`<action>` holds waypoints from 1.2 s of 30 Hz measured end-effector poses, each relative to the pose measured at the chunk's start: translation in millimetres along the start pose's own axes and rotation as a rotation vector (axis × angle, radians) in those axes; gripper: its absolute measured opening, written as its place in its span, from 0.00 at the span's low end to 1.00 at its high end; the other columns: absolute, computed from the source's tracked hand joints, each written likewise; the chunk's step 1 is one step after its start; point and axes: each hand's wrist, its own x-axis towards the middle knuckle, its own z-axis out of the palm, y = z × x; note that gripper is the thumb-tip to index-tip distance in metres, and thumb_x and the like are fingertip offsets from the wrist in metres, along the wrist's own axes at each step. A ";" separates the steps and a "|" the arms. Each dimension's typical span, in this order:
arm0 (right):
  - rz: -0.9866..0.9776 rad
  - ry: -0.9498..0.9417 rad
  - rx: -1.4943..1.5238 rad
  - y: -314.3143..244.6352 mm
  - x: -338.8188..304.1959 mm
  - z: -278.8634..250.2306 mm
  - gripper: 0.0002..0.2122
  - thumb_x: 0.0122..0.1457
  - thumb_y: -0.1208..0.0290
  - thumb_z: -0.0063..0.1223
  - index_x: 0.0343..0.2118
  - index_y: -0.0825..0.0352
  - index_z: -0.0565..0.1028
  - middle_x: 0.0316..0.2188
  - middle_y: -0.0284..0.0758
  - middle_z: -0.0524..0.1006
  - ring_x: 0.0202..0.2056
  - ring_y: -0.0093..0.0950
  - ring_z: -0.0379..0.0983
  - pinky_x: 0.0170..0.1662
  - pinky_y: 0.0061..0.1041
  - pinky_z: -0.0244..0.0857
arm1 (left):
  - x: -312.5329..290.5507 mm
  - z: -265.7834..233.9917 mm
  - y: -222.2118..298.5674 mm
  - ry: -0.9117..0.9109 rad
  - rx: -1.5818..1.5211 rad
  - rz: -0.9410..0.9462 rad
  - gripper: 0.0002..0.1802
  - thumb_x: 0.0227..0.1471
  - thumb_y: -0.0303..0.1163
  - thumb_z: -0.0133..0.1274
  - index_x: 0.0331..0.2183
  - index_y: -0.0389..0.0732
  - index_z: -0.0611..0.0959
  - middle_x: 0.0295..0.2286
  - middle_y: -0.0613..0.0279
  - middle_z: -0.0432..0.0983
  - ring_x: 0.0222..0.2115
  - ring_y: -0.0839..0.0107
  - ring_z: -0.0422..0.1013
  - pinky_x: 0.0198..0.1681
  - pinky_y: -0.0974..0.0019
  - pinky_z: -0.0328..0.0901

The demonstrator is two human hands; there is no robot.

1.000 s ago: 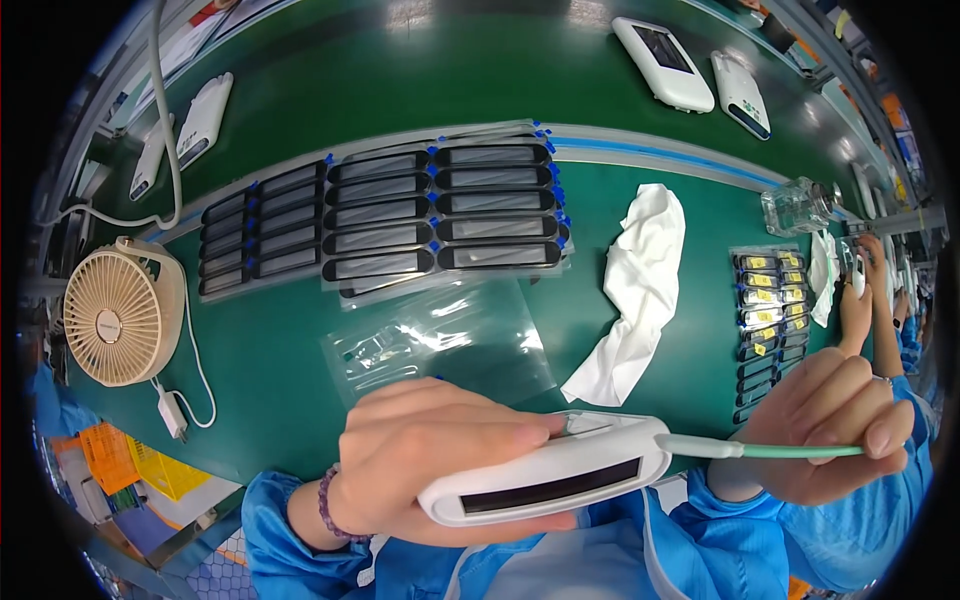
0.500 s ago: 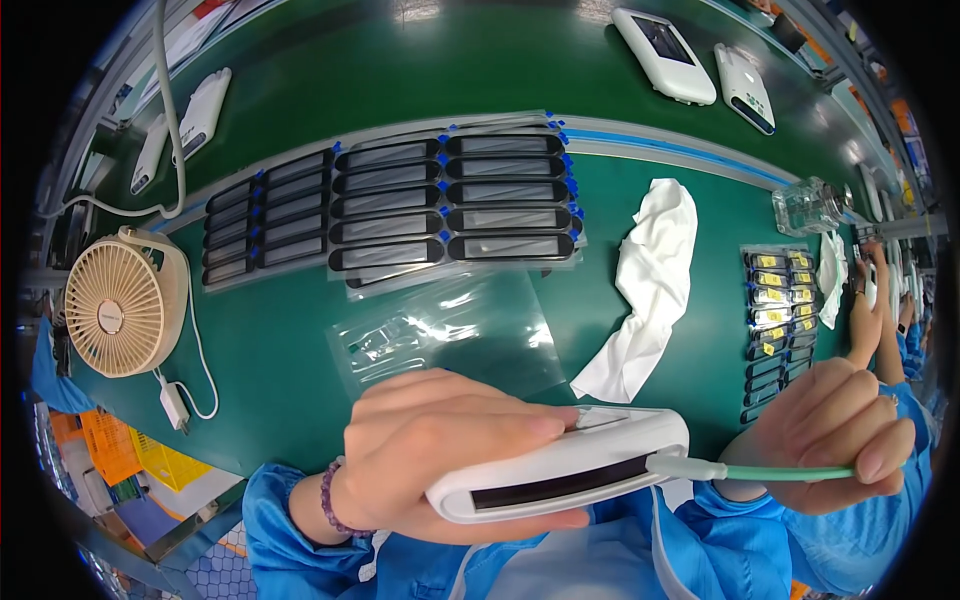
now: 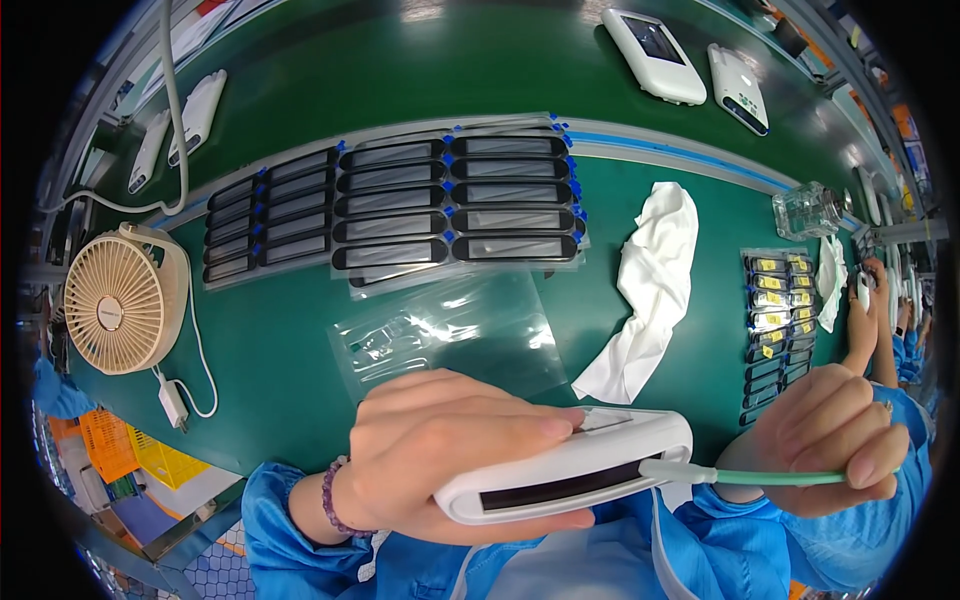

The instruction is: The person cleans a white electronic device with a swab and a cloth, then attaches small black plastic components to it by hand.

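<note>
My left hand (image 3: pixel 440 450) is wrapped round a white plastic device housing (image 3: pixel 660 430), held on edge above the front of the table. A long dark slot (image 3: pixel 560 488) runs along its side facing me, and part of its screen face shows on top by my thumb. In my right hand (image 3: pixel 835 440) a cleaning swab (image 3: pixel 760 478) with a green stick and white head is pinched near the stick's end. The white swab head touches the right end of the slot; its very tip is hard to make out.
Black-framed panels in clear film (image 3: pixel 390 205) lie in rows behind a clear plastic bag (image 3: pixel 450 335). Right of them is a white cloth (image 3: pixel 655 290). A beige fan (image 3: pixel 120 300) stands left; a glass jar (image 3: pixel 805 210) and labelled panels (image 3: pixel 770 320) sit right. White devices (image 3: pixel 655 55) lie beyond the rail.
The swab head has shifted slightly left along the slot, and my right hand moved a little left with it. The housing moved slightly right. Devices beyond the rail appear slightly farther left.
</note>
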 end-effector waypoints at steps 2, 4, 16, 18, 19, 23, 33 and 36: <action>0.004 -0.015 -0.002 -0.4 0.4 0.6 0.08 0.61 0.66 0.38 0.29 0.62 0.68 0.18 0.34 0.73 0.18 0.26 0.68 0.16 0.18 0.65 | 0.8 -0.4 0.5 -0.003 0.001 0.003 0.39 0.23 0.38 0.72 0.41 0.35 0.72 0.27 0.48 0.77 0.26 0.64 0.76 0.26 0.72 0.67; -0.005 0.045 -0.009 1.3 -1.8 3.0 0.08 0.61 0.64 0.38 0.29 0.62 0.67 0.15 0.32 0.71 0.17 0.24 0.66 0.17 0.17 0.63 | 1.2 1.1 1.1 -0.006 0.003 0.005 0.40 0.23 0.37 0.72 0.40 0.35 0.72 0.27 0.47 0.77 0.26 0.64 0.76 0.26 0.72 0.67; 0.179 0.025 -0.920 21.6 -52.9 -10.8 0.08 0.48 0.86 0.51 0.32 0.73 0.75 0.30 0.44 0.77 0.35 0.36 0.75 0.36 0.27 0.68 | -36.8 38.2 2.1 -0.058 0.682 0.667 0.10 0.47 0.35 0.47 0.35 0.45 0.73 0.32 0.59 0.78 0.30 0.70 0.74 0.30 0.73 0.63; 0.311 -0.130 -1.048 24.5 -53.9 -0.4 0.09 0.47 0.86 0.52 0.33 0.72 0.75 0.31 0.41 0.77 0.35 0.37 0.75 0.38 0.28 0.67 | -45.5 53.9 1.9 -0.073 0.840 0.700 0.09 0.49 0.36 0.45 0.34 0.46 0.72 0.35 0.60 0.77 0.33 0.71 0.73 0.30 0.73 0.63; 0.404 -0.193 -1.111 20.7 -57.0 0.7 0.10 0.48 0.84 0.51 0.35 0.71 0.75 0.34 0.41 0.76 0.40 0.38 0.73 0.43 0.32 0.63 | -46.9 59.9 2.8 -0.100 0.904 0.714 0.09 0.50 0.37 0.45 0.35 0.46 0.72 0.36 0.61 0.76 0.34 0.71 0.72 0.30 0.72 0.63; 0.466 -0.423 -1.316 13.7 -59.4 6.5 0.13 0.51 0.77 0.48 0.42 0.71 0.71 0.47 0.44 0.69 0.52 0.40 0.62 0.52 0.38 0.53 | -56.1 59.8 0.6 -0.511 0.969 0.417 0.21 0.51 0.46 0.45 0.43 0.44 0.72 0.48 0.62 0.65 0.48 0.70 0.62 0.46 0.63 0.60; 0.144 -0.445 -0.515 -35.6 -79.3 130.5 0.15 0.44 0.67 0.58 0.36 0.65 0.74 0.39 0.36 0.74 0.42 0.31 0.70 0.38 0.29 0.62 | -79.4 -56.3 -30.0 -0.141 1.092 -0.591 0.44 0.44 0.53 0.51 0.55 0.36 0.59 0.56 0.45 0.50 0.58 0.50 0.45 0.59 0.49 0.38; 0.270 -0.376 -0.387 -21.2 -92.5 153.7 0.16 0.44 0.70 0.58 0.37 0.68 0.73 0.39 0.37 0.73 0.42 0.33 0.70 0.39 0.28 0.63 | -81.7 -46.7 -27.0 -0.201 1.090 -0.538 0.33 0.52 0.45 0.44 0.55 0.37 0.61 0.55 0.48 0.53 0.57 0.55 0.48 0.59 0.51 0.41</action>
